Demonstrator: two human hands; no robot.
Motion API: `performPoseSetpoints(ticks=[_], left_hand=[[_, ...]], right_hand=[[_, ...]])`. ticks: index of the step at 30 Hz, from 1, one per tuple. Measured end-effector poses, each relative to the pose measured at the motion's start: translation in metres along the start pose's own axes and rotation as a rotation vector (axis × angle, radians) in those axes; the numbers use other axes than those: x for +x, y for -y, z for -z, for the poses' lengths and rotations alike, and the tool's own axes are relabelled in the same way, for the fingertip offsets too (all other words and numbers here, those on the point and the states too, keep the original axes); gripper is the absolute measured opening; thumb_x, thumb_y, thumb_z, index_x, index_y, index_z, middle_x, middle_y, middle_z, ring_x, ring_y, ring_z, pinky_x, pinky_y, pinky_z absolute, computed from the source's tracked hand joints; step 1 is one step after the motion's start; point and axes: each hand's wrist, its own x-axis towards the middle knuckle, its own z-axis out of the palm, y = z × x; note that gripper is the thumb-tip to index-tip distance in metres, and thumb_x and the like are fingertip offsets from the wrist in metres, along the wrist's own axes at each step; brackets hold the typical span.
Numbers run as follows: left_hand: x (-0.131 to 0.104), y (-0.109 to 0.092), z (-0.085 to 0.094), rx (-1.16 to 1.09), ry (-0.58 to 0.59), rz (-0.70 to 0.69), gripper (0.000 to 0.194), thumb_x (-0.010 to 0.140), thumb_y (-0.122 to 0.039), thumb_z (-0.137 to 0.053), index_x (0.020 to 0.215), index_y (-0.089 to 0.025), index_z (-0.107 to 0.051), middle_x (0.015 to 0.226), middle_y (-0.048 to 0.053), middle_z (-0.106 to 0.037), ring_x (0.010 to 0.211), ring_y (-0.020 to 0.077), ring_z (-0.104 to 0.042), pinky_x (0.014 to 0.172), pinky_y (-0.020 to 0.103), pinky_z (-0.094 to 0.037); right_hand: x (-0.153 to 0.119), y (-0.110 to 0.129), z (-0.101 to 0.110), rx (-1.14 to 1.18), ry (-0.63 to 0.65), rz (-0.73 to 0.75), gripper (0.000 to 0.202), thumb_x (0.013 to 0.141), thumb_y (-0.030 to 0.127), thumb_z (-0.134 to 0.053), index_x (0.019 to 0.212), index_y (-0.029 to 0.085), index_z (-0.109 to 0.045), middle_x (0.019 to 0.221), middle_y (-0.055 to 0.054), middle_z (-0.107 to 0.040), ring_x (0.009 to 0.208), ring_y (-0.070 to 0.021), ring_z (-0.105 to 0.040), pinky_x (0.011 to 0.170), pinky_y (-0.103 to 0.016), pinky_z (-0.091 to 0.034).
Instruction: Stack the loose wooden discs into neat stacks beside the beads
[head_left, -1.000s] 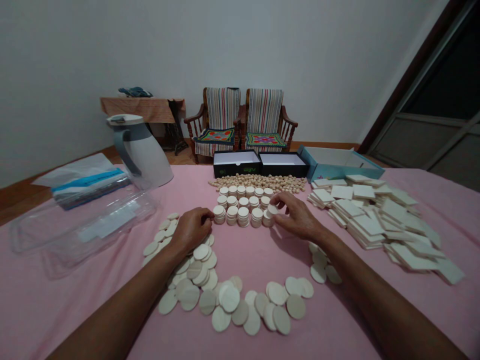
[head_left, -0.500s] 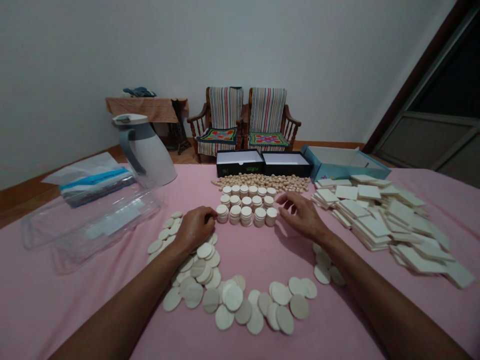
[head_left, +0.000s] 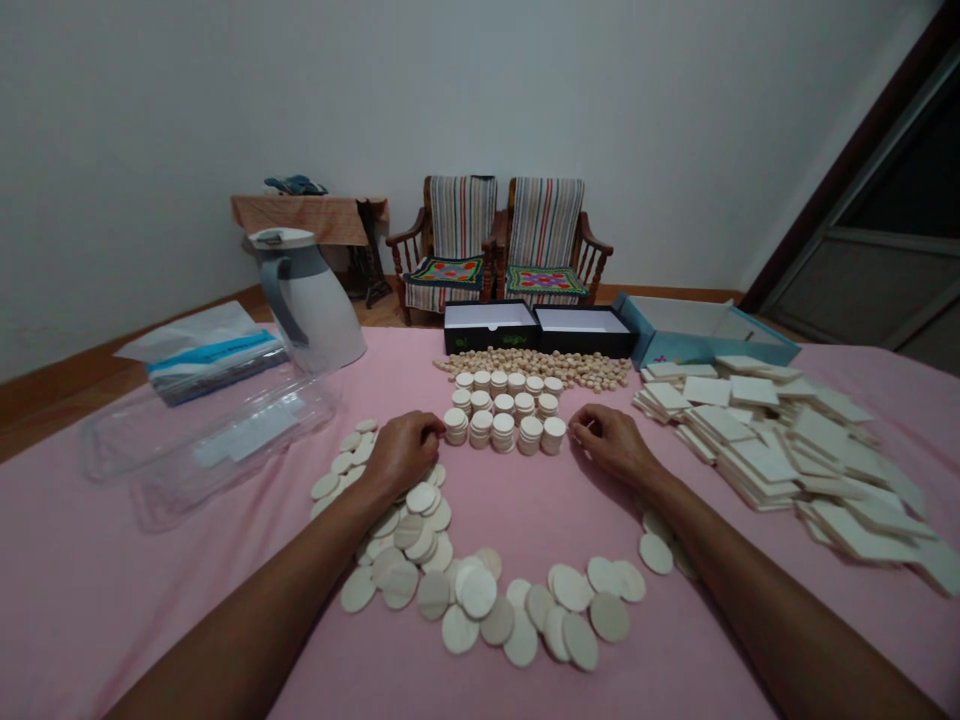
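Several short stacks of pale round discs (head_left: 503, 431) stand in three rows on the pink cloth. My left hand (head_left: 409, 450) is closed, its fingertips beside the left stack of the front row; whether anything is between them cannot be made out. To the right of that row, my right hand (head_left: 611, 440) has its fingers curled together, a little apart from the end stack. Loose discs (head_left: 478, 592) lie in a curve from beneath my left forearm across the front, and a few more (head_left: 655, 552) are by my right forearm.
Small wooden beads (head_left: 540, 366) lie behind the stacks, before two black boxes (head_left: 491, 340) and a blue box (head_left: 697, 345). Square wooden tiles (head_left: 757, 455) are piled at right. A jug (head_left: 319, 315), tissue pack (head_left: 217, 365) and clear plastic trays (head_left: 247, 435) stand left.
My right hand has drawn closer to the body, from beside the middle row to the front row, and its fingers have curled in. The whole view has shifted slightly.
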Motion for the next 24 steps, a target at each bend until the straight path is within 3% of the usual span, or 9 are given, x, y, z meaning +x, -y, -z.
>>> performPoseSetpoints(ticks=[7, 14, 17, 21, 24], left_hand=[[-0.002, -0.001, 0.001, -0.015, -0.033, -0.026, 0.028, 0.077, -0.017, -0.045, 0.087, -0.019, -0.071, 0.087, 0.006, -0.072, 0.081, 0.0213, -0.065, 0.074, 0.03, -0.047], [-0.002, 0.0, 0.007, -0.132, -0.184, -0.025, 0.031, 0.076, -0.014, -0.041, 0.09, -0.018, -0.069, 0.092, 0.006, -0.07, 0.086, 0.0191, -0.064, 0.08, 0.031, -0.048], [-0.001, 0.0, 0.009, -0.279, -0.235, 0.001, 0.031, 0.076, -0.015, -0.039, 0.09, -0.016, -0.067, 0.091, 0.006, -0.07, 0.083, 0.0173, -0.065, 0.079, 0.031, -0.05], [0.001, -0.005, 0.011, -0.643, -0.227, 0.073, 0.03, 0.081, -0.025, -0.038, 0.097, -0.014, -0.062, 0.098, 0.008, -0.067, 0.08, 0.0167, -0.067, 0.069, 0.031, -0.054], [0.004, -0.01, 0.015, -0.883, -0.192, 0.057, 0.034, 0.084, -0.036, -0.043, 0.106, -0.013, -0.057, 0.102, 0.011, -0.066, 0.083, 0.0176, -0.068, 0.077, 0.036, -0.054]], right_hand=[[0.0, -0.004, -0.006, -0.03, 0.008, 0.023, 0.017, 0.076, 0.025, -0.047, 0.074, 0.018, -0.062, 0.072, -0.003, -0.064, 0.067, -0.0159, -0.056, 0.062, -0.025, -0.039], [0.0, -0.008, -0.012, -0.05, -0.023, 0.06, 0.016, 0.077, 0.024, -0.045, 0.075, 0.017, -0.06, 0.073, -0.003, -0.063, 0.068, -0.0156, -0.054, 0.063, -0.025, -0.038], [0.0, -0.008, -0.013, -0.06, -0.035, 0.075, 0.016, 0.078, 0.023, -0.045, 0.075, 0.017, -0.06, 0.074, -0.003, -0.062, 0.068, -0.0153, -0.053, 0.063, -0.025, -0.037], [0.0, -0.007, -0.015, -0.07, -0.051, 0.079, 0.016, 0.078, 0.021, -0.045, 0.075, 0.017, -0.059, 0.076, -0.004, -0.062, 0.068, -0.0151, -0.053, 0.064, -0.024, -0.037], [0.001, -0.008, -0.016, -0.079, -0.057, 0.073, 0.015, 0.078, 0.02, -0.045, 0.076, 0.016, -0.059, 0.076, -0.004, -0.062, 0.069, -0.0152, -0.053, 0.065, -0.024, -0.037]])
